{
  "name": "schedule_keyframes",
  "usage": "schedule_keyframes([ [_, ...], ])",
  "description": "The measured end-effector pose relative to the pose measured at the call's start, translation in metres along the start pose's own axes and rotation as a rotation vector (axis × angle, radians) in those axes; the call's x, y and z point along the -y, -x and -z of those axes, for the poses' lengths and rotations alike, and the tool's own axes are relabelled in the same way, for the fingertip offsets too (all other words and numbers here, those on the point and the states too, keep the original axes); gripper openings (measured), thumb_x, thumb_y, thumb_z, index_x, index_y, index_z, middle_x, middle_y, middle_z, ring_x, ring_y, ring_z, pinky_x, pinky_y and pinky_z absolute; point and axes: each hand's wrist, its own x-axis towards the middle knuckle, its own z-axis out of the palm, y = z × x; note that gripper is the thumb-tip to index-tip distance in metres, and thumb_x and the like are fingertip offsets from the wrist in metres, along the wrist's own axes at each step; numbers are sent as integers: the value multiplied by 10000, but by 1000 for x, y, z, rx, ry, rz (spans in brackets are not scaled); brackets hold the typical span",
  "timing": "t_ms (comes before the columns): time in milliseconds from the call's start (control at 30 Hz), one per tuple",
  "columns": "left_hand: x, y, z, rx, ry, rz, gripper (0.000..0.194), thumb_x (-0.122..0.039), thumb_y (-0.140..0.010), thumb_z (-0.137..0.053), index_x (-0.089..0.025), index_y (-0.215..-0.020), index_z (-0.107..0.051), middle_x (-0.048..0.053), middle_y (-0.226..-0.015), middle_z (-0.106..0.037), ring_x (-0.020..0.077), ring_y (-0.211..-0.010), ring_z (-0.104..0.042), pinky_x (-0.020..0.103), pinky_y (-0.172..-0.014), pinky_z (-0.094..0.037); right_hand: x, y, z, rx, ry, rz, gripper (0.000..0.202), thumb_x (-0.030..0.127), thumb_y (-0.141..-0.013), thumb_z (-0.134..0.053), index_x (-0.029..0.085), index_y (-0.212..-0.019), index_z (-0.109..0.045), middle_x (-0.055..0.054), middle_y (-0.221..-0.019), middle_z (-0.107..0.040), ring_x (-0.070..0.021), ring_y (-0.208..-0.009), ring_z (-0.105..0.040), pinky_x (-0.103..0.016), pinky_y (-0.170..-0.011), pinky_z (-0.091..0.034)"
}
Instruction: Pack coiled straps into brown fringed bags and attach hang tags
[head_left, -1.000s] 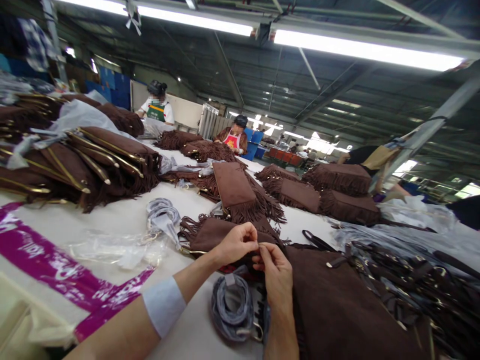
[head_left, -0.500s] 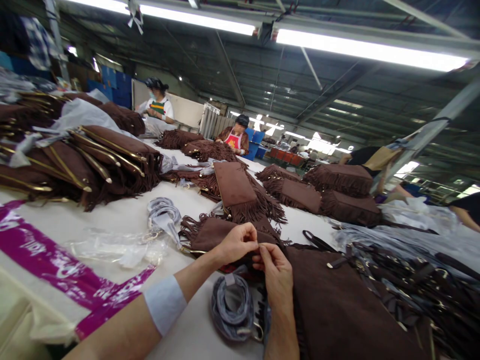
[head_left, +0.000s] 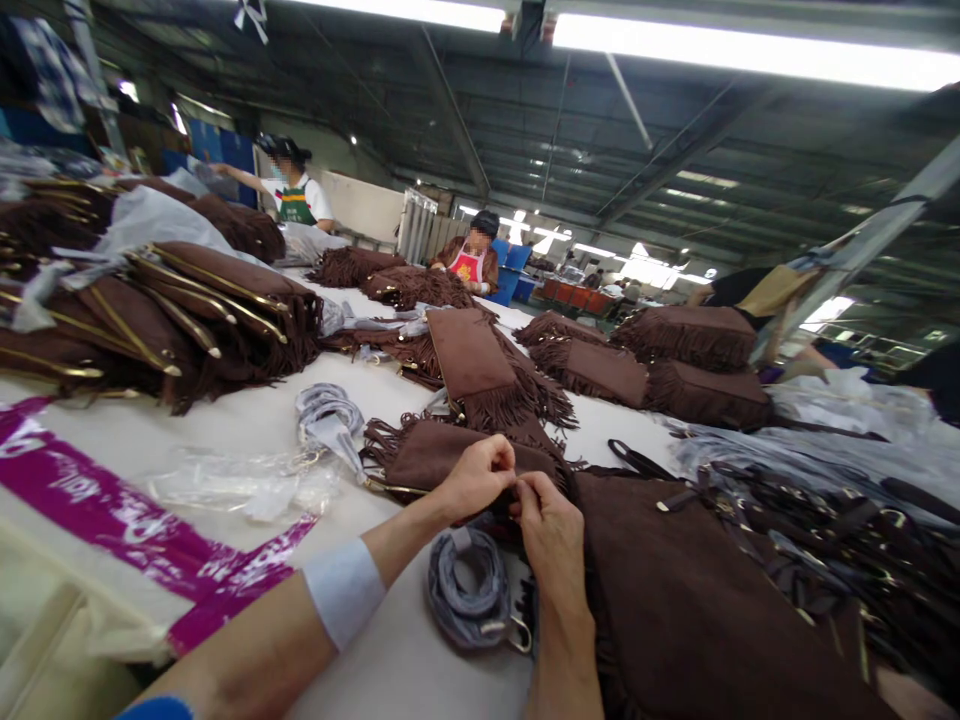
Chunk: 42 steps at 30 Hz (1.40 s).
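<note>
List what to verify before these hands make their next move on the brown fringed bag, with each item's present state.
1. Both hands on the work: ok. The left hand and right hand meet fingertip to fingertip at the edge of the brown suede bag.
2. What the fingertips pinch: cannot tell, too small and hidden between them.
3. Grip closed: ok, both hands are curled tight.
4. Wrapped grey strap coil within reach: ok, it lies on the table just below the hands.
5. Loose straps apart from the hands: ok, piled to the right.
6. Co-workers' hands apart: ok, they work at the far end.
</note>
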Motion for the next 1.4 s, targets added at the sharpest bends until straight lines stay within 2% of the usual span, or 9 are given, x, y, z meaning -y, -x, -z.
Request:
schedule_keyframes([
  [167, -19, -4, 18, 203, -126, -24, 241, -113, -692, -583, -153, -928, -550, -14, -776, -546, 113, -669, -492, 222, -637, -403, 20, 23, 14, -214, 286, -6, 349, 442, -896, -384, 214, -888, -649, -102, -900, -673, -246, -788, -613, -327, -679, -421],
  [267, -33, -1, 43, 384, -510, -43, 556, -156, -617, -714, -170, -1143, -535, 45, -1004, -559, 176, -823, -542, 276, -740, -446, 30, 61, 21, 18, 423, 59, 257, 457, -869, -501, 262, -808, -657, -71, -898, -678, -249, -801, -633, -326, -685, -456],
  [333, -33, 7, 57, 462, -807, -79, 653, -141, -541, -771, -162, -1151, -540, 107, -1167, -518, 263, -995, -532, 342, -843, -447, 30, 90, 17, 165, 453, 151, 200, 411, -768, -665, 288, -923, -695, -90, -1139, -657, -304, -1033, -616, -361, -814, -490],
  [500, -17, 31, 68, 428, -1255, -201, 312, -48, -710, -592, -126, -1011, -581, 177, -1140, -548, 297, -975, -562, 392, -832, -454, 16, 128, -9, 233, 548, 157, 436, 122, -705, -652, 248, -1121, -674, -151, -1415, -483, -360, -1274, -482, -449, -975, -467],
  [667, -38, 29, 75, 268, -1278, -264, 204, -64, -852, -435, -160, -942, -592, 106, -968, -610, 229, -865, -611, 314, -739, -471, 7, 127, 4, 214, 444, 208, 314, 155, -798, -548, 242, -1075, -665, -107, -1463, -439, -284, -1247, -532, -336, -927, -516],
  [833, -83, 25, 67, 219, -1323, -329, 169, -128, -885, -461, -184, -887, -621, 54, -922, -629, 198, -844, -629, 270, -694, -474, 33, 111, 28, 171, 478, 239, 295, 262, -895, -493, 237, -1157, -624, -115, -1420, -480, -257, -1194, -576, -311, -876, -533],
  [1067, -79, 53, 41, 314, -1238, -321, 170, -139, -883, -492, -173, -888, -659, 61, -949, -654, 200, -875, -634, 262, -705, -482, 48, 45, -32, 301, 769, 79, 318, 77, -907, -407, 104, -1105, -655, -187, -1095, -673, -258, -1004, -658, -319, -853, -490],
  [1200, -61, 68, 78, 461, -1082, -189, 172, -151, -879, -535, -168, -959, -687, 42, -983, -690, 165, -931, -629, 221, -833, -464, 30, 44, -52, 467, 781, 135, 306, 47, -893, -422, 97, -1043, -683, -161, -969, -714, -236, -921, -684, -294, -824, -478],
  [1400, -70, 94, 166, 296, -1183, 97, 296, -49, -838, -467, -160, -996, -692, 54, -1001, -710, 175, -919, -628, 234, -781, -450, 17, 79, -16, 565, 782, 229, 401, 127, -933, -370, 82, -1293, -540, -210, -1218, -612, -273, -1094, -618, -320, -872, -453],
])
